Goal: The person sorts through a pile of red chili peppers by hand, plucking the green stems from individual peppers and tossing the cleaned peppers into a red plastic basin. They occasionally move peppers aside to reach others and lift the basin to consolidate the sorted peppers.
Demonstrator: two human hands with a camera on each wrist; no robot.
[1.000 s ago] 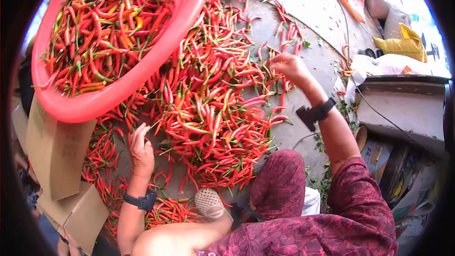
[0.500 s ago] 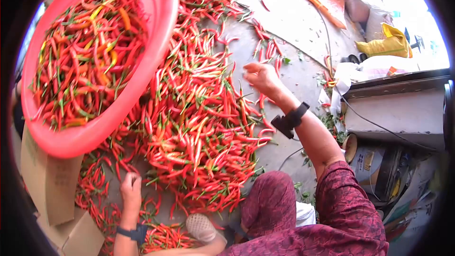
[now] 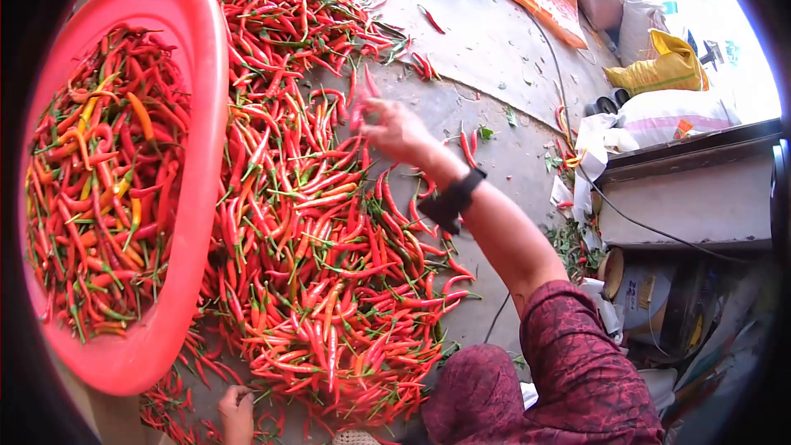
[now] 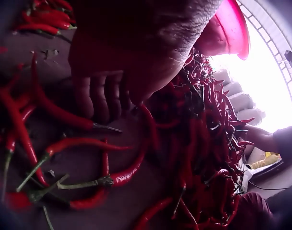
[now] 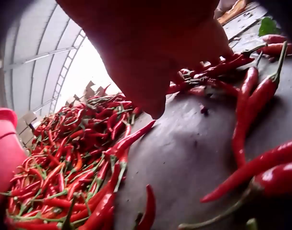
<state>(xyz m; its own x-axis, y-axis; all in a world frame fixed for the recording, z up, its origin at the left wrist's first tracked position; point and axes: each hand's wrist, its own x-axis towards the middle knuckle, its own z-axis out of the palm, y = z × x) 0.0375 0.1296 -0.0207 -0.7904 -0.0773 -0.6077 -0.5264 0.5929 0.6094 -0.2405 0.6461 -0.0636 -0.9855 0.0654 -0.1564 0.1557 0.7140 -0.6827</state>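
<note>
My right hand [image 3: 401, 133] is over the far right part of a large spread of red chili peppers [image 3: 321, 198], a blurred red chili pepper [image 3: 358, 109] gripped at its fingertips. In the right wrist view the hand [image 5: 155, 48] is dark, with chili peppers [image 5: 208, 76] just beyond the fingers. My left hand [image 3: 236, 412] rests low at the near left edge of the spread, its fingers loosely curled. In the left wrist view its fingers [image 4: 105, 96] hang over the floor, and one chili pepper [image 4: 149, 124] lies close by the thumb tip.
A big pink basin [image 3: 206, 198] heaped with chili peppers stands at the left, beside a cardboard box [image 3: 107, 412]. Loose chili peppers and leaves [image 3: 486, 133] lie on the concrete floor. A cable [image 3: 560, 74], yellow sack [image 3: 659, 66] and grey cabinet [image 3: 684, 206] are at the right.
My right hand moves left and farther over the chili peppers, where red now shows at its fingers. The left hand's fingers go from extended to curled. The head view shifts, carrying the basin lower left.
</note>
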